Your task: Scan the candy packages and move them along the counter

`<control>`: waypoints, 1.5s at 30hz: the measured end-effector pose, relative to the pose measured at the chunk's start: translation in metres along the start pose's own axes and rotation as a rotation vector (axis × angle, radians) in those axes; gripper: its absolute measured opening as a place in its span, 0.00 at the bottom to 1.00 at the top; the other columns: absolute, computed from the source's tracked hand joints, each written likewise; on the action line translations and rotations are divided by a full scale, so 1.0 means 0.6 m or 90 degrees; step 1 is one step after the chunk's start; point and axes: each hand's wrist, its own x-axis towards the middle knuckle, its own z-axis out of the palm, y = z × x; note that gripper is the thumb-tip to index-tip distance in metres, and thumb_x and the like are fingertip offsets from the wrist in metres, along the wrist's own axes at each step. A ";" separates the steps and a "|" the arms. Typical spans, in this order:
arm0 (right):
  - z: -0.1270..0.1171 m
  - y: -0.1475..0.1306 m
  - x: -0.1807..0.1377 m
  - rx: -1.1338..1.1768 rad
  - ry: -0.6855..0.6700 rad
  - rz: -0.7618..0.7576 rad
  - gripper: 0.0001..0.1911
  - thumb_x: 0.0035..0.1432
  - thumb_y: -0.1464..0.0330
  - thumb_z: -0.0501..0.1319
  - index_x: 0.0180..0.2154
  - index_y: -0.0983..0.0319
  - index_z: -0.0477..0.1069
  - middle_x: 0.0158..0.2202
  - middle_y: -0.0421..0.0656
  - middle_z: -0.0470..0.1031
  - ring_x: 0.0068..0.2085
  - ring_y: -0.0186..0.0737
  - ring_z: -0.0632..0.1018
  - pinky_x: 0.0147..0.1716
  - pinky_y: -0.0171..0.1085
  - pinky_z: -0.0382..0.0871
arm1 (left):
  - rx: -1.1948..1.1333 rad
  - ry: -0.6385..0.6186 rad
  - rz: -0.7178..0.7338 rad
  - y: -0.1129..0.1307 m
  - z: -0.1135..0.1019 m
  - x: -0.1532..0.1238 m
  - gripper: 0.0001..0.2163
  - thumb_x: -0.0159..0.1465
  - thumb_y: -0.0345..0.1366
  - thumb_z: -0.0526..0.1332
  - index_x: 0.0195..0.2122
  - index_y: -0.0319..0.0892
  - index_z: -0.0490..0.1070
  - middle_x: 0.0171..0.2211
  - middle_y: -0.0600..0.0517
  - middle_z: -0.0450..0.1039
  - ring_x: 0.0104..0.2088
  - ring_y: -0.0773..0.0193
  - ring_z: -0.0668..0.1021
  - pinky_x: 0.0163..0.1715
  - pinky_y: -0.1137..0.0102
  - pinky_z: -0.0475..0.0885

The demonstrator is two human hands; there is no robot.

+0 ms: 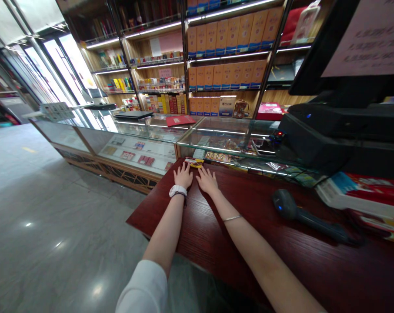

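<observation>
Alongside a glass-fronted counter [83, 141], a person's two bare hands reach across a dark red wooden table [245, 191]. The left hand [183, 176] and right hand [208, 181] lie palms down, fingers spread and clasping nothing, their tips at or just beside a small red-and-yellow packet [195, 162] at the table's far edge; actual contact cannot be told. The packet looks light, its wrapper likely soft and a little slick, its contents perhaps breakable; a gentle pinch at its two ends appears the surest hold.
</observation>
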 end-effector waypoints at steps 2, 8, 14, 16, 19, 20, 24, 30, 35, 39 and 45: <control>-0.001 0.000 0.000 0.002 0.000 0.001 0.29 0.72 0.60 0.44 0.71 0.58 0.48 0.74 0.43 0.43 0.72 0.54 0.50 0.69 0.57 0.42 | 0.000 0.000 0.004 -0.001 0.000 0.002 0.28 0.69 0.42 0.49 0.71 0.51 0.51 0.73 0.50 0.46 0.70 0.45 0.56 0.68 0.44 0.49; -0.008 0.002 0.004 0.005 -0.005 0.011 0.30 0.72 0.60 0.44 0.71 0.56 0.47 0.74 0.42 0.43 0.73 0.53 0.50 0.69 0.59 0.41 | 0.006 -0.001 0.005 0.001 -0.001 0.004 0.28 0.69 0.42 0.49 0.71 0.52 0.51 0.73 0.51 0.47 0.71 0.46 0.56 0.68 0.45 0.49; -0.006 0.004 0.006 0.010 0.002 0.007 0.30 0.72 0.61 0.45 0.71 0.57 0.47 0.74 0.42 0.44 0.72 0.53 0.51 0.69 0.59 0.41 | -0.003 0.009 0.014 0.001 0.001 0.010 0.28 0.68 0.41 0.50 0.71 0.50 0.52 0.73 0.49 0.47 0.70 0.47 0.57 0.68 0.45 0.49; -0.005 0.004 0.007 0.004 0.001 0.010 0.30 0.71 0.61 0.45 0.71 0.56 0.47 0.74 0.43 0.44 0.72 0.52 0.51 0.69 0.59 0.41 | -0.001 0.008 0.017 0.000 0.002 0.013 0.28 0.69 0.41 0.50 0.70 0.51 0.52 0.73 0.50 0.47 0.70 0.47 0.57 0.68 0.44 0.49; -0.006 0.004 0.010 0.001 -0.002 0.013 0.30 0.71 0.61 0.45 0.71 0.56 0.46 0.74 0.43 0.44 0.72 0.52 0.51 0.69 0.59 0.41 | -0.002 0.010 0.017 0.000 0.004 0.016 0.27 0.69 0.41 0.50 0.70 0.53 0.53 0.73 0.51 0.48 0.70 0.47 0.57 0.68 0.45 0.50; -0.006 0.005 0.011 0.003 -0.002 0.013 0.30 0.71 0.61 0.45 0.71 0.56 0.46 0.74 0.43 0.44 0.72 0.52 0.51 0.69 0.59 0.41 | -0.004 0.014 0.017 0.000 0.004 0.017 0.27 0.69 0.41 0.50 0.70 0.53 0.53 0.73 0.51 0.48 0.70 0.47 0.58 0.68 0.45 0.50; -0.009 0.005 0.015 0.022 -0.001 0.013 0.29 0.71 0.62 0.46 0.71 0.56 0.48 0.74 0.43 0.44 0.72 0.52 0.51 0.69 0.59 0.41 | -0.025 0.047 -0.013 -0.002 0.003 0.020 0.26 0.68 0.40 0.52 0.68 0.49 0.56 0.72 0.47 0.49 0.70 0.49 0.58 0.68 0.47 0.52; -0.006 0.009 0.019 0.052 0.016 0.015 0.28 0.70 0.64 0.48 0.69 0.60 0.53 0.72 0.48 0.52 0.72 0.49 0.53 0.69 0.57 0.41 | -0.087 0.071 -0.069 -0.012 -0.004 0.037 0.30 0.65 0.35 0.53 0.69 0.40 0.53 0.70 0.40 0.55 0.69 0.51 0.60 0.69 0.50 0.51; -0.003 0.012 0.023 0.074 0.010 0.001 0.25 0.69 0.65 0.49 0.65 0.58 0.60 0.71 0.44 0.54 0.72 0.50 0.53 0.69 0.59 0.40 | -0.122 0.085 -0.058 -0.018 -0.005 0.050 0.28 0.64 0.35 0.53 0.66 0.41 0.58 0.66 0.43 0.64 0.66 0.53 0.66 0.69 0.51 0.51; -0.003 0.012 0.022 0.093 0.025 -0.005 0.24 0.68 0.67 0.52 0.63 0.60 0.63 0.70 0.45 0.58 0.71 0.50 0.56 0.69 0.59 0.40 | -0.138 0.108 -0.064 -0.022 -0.007 0.052 0.26 0.62 0.35 0.55 0.64 0.42 0.61 0.64 0.44 0.67 0.64 0.54 0.68 0.68 0.55 0.54; -0.003 0.010 0.006 0.104 0.068 0.002 0.21 0.64 0.68 0.54 0.57 0.60 0.69 0.62 0.47 0.71 0.67 0.46 0.64 0.69 0.52 0.45 | -0.148 0.152 -0.093 -0.025 -0.004 0.054 0.23 0.62 0.33 0.57 0.59 0.36 0.64 0.56 0.39 0.73 0.59 0.52 0.73 0.61 0.61 0.64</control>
